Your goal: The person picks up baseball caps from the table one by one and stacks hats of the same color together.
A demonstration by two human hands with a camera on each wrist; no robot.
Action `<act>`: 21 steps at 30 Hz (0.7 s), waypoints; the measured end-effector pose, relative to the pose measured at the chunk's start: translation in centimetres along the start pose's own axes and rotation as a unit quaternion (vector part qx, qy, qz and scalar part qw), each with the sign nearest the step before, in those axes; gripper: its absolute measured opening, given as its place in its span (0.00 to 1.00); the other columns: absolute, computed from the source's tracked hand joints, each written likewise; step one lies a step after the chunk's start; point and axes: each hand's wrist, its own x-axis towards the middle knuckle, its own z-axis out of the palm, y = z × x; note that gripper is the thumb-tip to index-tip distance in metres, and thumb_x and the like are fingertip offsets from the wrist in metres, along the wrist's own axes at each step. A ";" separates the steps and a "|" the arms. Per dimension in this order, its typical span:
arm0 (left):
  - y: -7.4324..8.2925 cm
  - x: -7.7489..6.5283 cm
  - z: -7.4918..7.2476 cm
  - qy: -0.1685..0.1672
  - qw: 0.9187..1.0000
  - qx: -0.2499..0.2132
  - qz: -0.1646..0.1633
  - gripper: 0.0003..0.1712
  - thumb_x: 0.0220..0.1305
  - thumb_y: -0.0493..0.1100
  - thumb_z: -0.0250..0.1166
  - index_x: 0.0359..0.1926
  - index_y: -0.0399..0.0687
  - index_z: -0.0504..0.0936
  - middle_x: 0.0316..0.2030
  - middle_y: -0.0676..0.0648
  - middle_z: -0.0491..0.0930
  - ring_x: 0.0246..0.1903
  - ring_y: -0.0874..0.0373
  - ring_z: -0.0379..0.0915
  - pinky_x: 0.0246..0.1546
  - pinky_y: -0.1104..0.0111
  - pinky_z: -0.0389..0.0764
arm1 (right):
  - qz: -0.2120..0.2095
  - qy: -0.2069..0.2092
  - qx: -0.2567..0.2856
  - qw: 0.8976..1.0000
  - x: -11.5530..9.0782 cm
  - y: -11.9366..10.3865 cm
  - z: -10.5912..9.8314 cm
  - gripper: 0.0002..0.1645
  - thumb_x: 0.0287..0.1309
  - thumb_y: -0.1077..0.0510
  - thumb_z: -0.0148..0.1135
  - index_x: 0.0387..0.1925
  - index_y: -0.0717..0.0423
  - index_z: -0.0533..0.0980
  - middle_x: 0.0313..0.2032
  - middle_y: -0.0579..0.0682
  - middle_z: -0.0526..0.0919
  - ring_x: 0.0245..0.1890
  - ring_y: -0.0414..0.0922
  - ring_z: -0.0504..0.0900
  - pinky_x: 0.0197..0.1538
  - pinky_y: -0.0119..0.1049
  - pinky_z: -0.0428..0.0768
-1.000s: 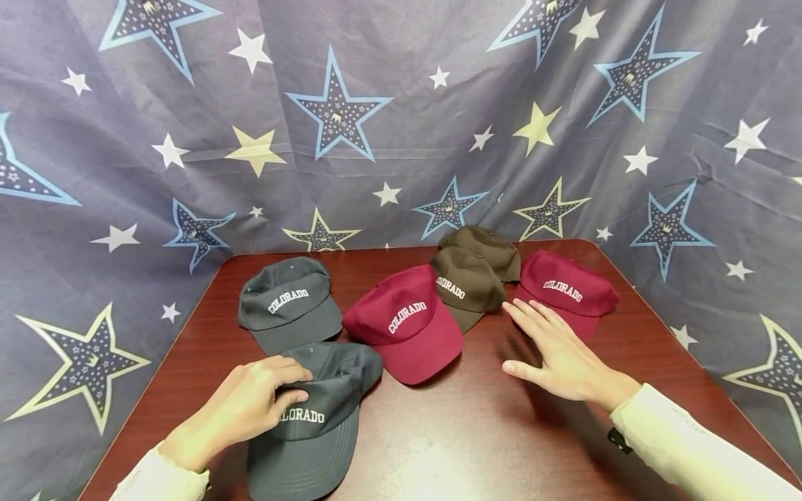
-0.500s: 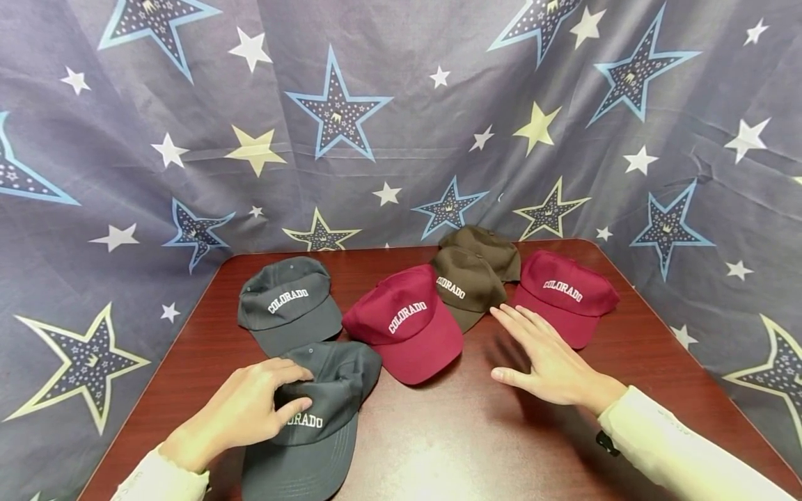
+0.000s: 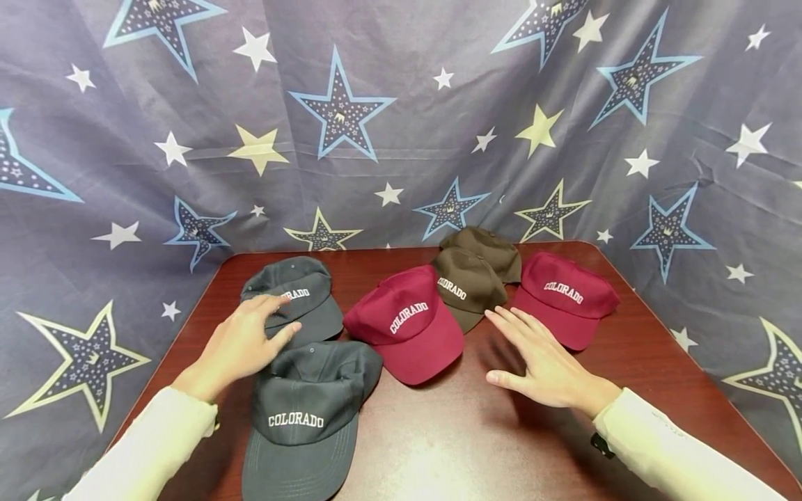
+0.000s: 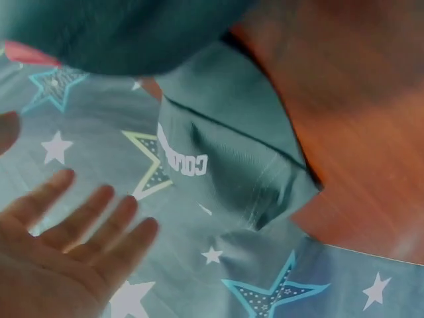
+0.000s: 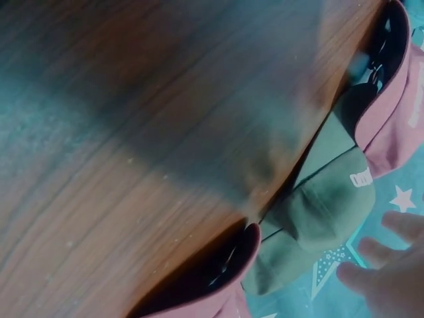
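My left hand (image 3: 241,341) hovers at the near left side of the back dark grey cap (image 3: 316,320), hiding part of its COLORADO lettering. In the left wrist view its fingers (image 4: 99,228) are extended and spread, with a gap to the grey cap (image 4: 225,142). A second dark grey cap (image 3: 307,445) lies in front, brim toward me, its lettering fully visible. Over the table, my right hand (image 3: 545,362) has its fingers extended and thumb apart, holding nothing. Nearest to it are the right maroon cap (image 3: 564,296) and the front brown cap (image 3: 470,278).
A middle maroon cap (image 3: 407,323) lies between the grey and brown caps, overlapping the front brown one. Another brown cap (image 3: 495,254) sits behind that. The reddish wooden table (image 3: 432,445) ends at a grey star-patterned cloth (image 3: 376,174).
My left hand has let go of the front grey cap and moved up to the back grey one. That front cap slid slightly toward me. My right hand drifted slightly left.
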 end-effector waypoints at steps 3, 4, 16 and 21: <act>-0.8 1.4 0.2 -0.035 0.999 0.010 -0.023 0.36 0.60 0.64 0.61 0.61 0.47 0.71 0.57 0.39 0.70 0.57 0.41 0.64 0.46 0.39 0.72 | -0.001 0.004 -0.001 1.000 0.1 -0.1 0.1 0.56 0.51 0.25 0.57 0.74 0.41 0.49 0.72 0.41 0.50 0.70 0.50 0.46 0.69 0.52 0.49; -1.0 1.8 0.3 -0.045 0.999 0.014 -0.027 0.37 0.60 0.63 0.61 0.62 0.46 0.70 0.58 0.38 0.70 0.58 0.41 0.63 0.46 0.39 0.71 | -0.004 0.006 -0.002 1.000 0.1 -0.1 0.1 0.56 0.51 0.25 0.57 0.74 0.42 0.49 0.72 0.42 0.51 0.70 0.51 0.47 0.69 0.53 0.50; -2.7 5.3 1.9 -0.151 0.983 0.068 -0.075 0.43 0.57 0.55 0.67 0.67 0.37 0.61 0.63 0.33 0.62 0.60 0.33 0.56 0.49 0.36 0.68 | -0.004 0.007 0.001 1.000 0.2 -0.1 0.3 0.56 0.50 0.25 0.57 0.74 0.41 0.49 0.72 0.41 0.51 0.70 0.50 0.46 0.69 0.54 0.50; -3.5 5.8 2.5 -0.184 0.975 0.067 -0.104 0.45 0.59 0.53 0.66 0.69 0.37 0.57 0.65 0.32 0.60 0.60 0.31 0.56 0.49 0.34 0.67 | -0.006 0.006 0.002 1.000 0.3 -0.1 0.3 0.56 0.50 0.25 0.57 0.74 0.42 0.49 0.72 0.41 0.51 0.70 0.51 0.46 0.69 0.53 0.49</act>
